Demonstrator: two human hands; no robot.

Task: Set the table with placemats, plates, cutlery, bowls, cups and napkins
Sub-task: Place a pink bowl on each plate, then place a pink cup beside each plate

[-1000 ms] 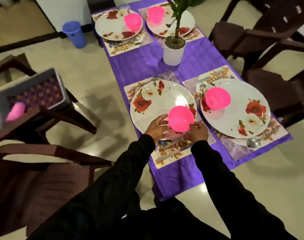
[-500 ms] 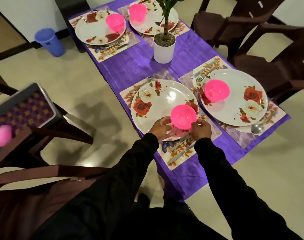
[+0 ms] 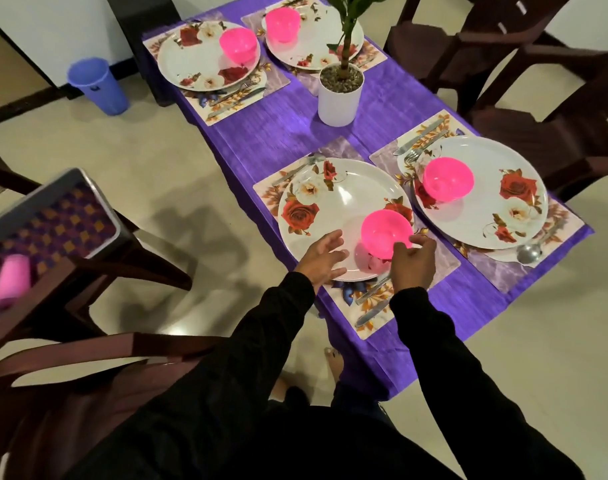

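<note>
We see four spots with placemats, flower plates, cutlery, pink bowls. Near pink bowl (image 3: 386, 233) sits on near plate (image 3: 340, 216). Left hand (image 3: 321, 259) fingers apart, holding nothing. Right hand (image 3: 413, 259) fingers loose, at bowl's side. We think cups, napkins left: pink cup (image 3: 11, 280) waits in tray (image 3: 98, 199).

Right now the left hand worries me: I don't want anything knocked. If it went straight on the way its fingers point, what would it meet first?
Probably the pink bowl on the near plate: the left hand points right along it. Height is unclear.
</note>
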